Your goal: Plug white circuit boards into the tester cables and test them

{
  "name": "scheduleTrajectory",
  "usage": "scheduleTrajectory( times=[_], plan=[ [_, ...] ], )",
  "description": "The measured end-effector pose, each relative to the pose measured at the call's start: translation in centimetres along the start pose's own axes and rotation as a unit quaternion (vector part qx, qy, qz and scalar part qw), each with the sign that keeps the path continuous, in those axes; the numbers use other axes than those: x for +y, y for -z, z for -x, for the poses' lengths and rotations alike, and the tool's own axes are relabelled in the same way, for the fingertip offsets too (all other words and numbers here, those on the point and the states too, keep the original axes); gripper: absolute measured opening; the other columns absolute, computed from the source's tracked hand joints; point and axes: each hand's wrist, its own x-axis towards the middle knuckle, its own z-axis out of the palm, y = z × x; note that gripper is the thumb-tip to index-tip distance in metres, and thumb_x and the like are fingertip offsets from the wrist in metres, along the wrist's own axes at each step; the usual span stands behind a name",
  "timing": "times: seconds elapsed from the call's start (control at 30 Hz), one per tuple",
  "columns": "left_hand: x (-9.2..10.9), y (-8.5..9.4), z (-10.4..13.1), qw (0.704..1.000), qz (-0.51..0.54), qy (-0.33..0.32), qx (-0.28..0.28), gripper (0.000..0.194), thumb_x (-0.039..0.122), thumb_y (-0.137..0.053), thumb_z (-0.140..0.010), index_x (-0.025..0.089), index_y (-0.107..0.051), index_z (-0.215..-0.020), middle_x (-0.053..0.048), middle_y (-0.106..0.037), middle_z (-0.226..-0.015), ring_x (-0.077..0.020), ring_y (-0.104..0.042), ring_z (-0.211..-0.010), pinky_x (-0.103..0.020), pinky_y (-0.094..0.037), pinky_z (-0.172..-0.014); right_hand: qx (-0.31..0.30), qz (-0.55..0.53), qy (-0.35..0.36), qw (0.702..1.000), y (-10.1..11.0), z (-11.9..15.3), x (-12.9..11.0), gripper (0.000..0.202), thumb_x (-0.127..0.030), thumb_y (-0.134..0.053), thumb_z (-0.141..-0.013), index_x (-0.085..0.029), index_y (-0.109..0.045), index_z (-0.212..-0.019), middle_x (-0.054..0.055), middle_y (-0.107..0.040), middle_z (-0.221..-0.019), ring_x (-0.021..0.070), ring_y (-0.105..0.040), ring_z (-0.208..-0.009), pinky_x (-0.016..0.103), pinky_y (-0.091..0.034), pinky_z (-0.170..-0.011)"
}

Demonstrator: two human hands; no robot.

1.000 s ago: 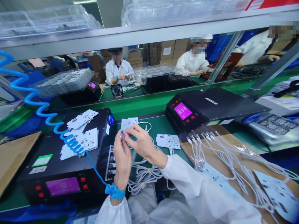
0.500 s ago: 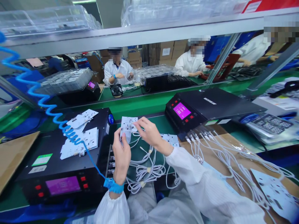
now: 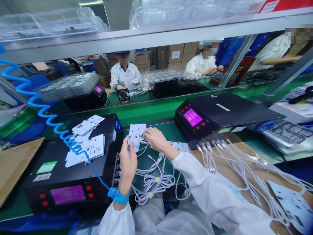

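My left hand [image 3: 129, 160], with a blue strap at its wrist, grips a white circuit board [image 3: 135, 137] by its lower left part, thumb on its face. The fingers of my right hand [image 3: 155, 138] are pinched at the board's right edge, around a small end that seems to be a cable plug, too small to be sure. White cables [image 3: 156, 179] lie coiled on the green bench below both hands. Another white board [image 3: 179, 146] rests behind my right wrist.
At left, a black tester [image 3: 80, 176] carries stacked white boards [image 3: 91, 150] under a blue coiled cord [image 3: 52, 122]. Another black tester [image 3: 220, 109] with plugged cables stands at right. A metal shelf [image 3: 156, 39] crosses above; people in white work beyond it.
The view has shifted slightly. The board in my left hand is turned more upright, and my right fingers have closed in at its edge. Across the bench, people's hands have moved.
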Motion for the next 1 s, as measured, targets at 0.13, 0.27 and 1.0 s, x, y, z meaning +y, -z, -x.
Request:
scheduleTrajectory(
  times=[0.13,0.27,1.0],
  plan=[
    [-0.5,0.3,0.0,1.0,-0.016,0.006,-0.02,0.053,0.046,-0.046,-0.104,0.015,-0.057,-0.146,-0.019,-0.063,-0.145,-0.0321,-0.062,-0.134,-0.047,-0.049,-0.114,-0.011,0.008,-0.027,1.0,0.0,0.2,0.0,0.026,-0.026,-0.05,-0.109,-0.015,-0.073,-0.105,0.011,-0.072,-0.102,0.0227,-0.06,-0.097,0.035,-0.039,-0.084],
    [0.9,2.4,1.7,0.995,-0.09,-0.024,-0.022,0.067,0.047,-0.053,-0.102,0.015,-0.043,-0.16,-0.019,-0.052,-0.157,-0.0313,-0.052,-0.145,-0.048,-0.047,-0.118,-0.044,0.011,-0.064,0.997,-0.1,-0.7,0.3,0.028,-0.025,-0.048,-0.109,-0.014,-0.074,-0.11,0.013,-0.072,-0.106,0.0244,-0.06,-0.102,0.035,-0.041,-0.087],
    [2.0,16.0,-0.9,0.896,-0.426,0.057,0.11,0.11,0.082,-0.035,-0.082,-0.006,-0.057,-0.145,-0.035,-0.06,-0.139,-0.0524,-0.052,-0.136,-0.064,-0.04,-0.118,-0.208,0.029,-0.082,0.974,-3.0,-4.9,-1.4,0.032,-0.02,-0.05,-0.104,-0.009,-0.077,-0.117,0.023,-0.072,-0.127,0.0331,-0.058,-0.128,0.039,-0.049,-0.101]
  ],
)
